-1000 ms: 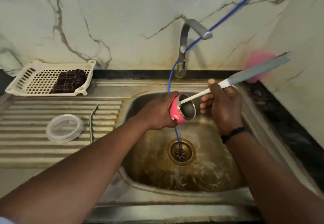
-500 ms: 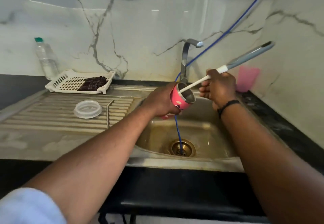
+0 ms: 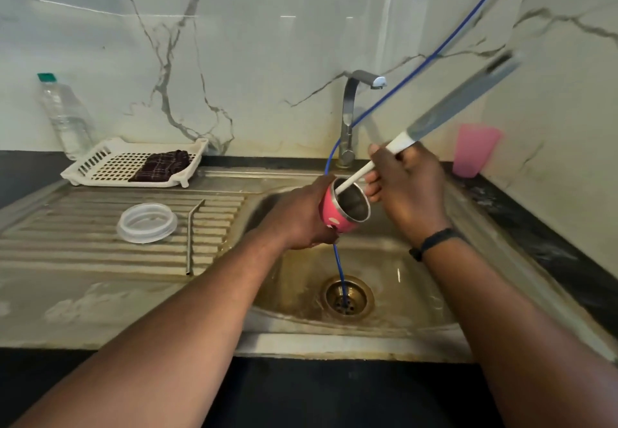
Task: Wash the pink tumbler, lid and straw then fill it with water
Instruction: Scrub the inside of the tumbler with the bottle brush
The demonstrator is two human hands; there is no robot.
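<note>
Nearest me, both forearms reached in over the front edge of the sink (image 3: 334,344). My left hand (image 3: 297,220) was wrapped round the pink tumbler (image 3: 334,215), holding it above the basin with its mouth tipped up and to the right. My right hand (image 3: 406,190) gripped the white shaft of the brush (image 3: 434,119), whose head sat down inside the cup; the grey handle end blurred out toward the wall. My call: this was the scrub of the inside, and to do it well I needed to keep the cup steady, work the head round the wall and down to the bottom, and turn the tumbler a little in the left hand so no strip got missed. The blue hose (image 3: 339,270) ran just behind the cup down into the drain, so I wanted to keep clear of it. Out on the ribbed desk (image 3: 67,247) the lid (image 3: 146,223) and straw (image 3: 190,240) lay side by side, waiting, I judged, to be washed. Farther back stood the tap (image 3: 351,116), with no water seen running.
</note>
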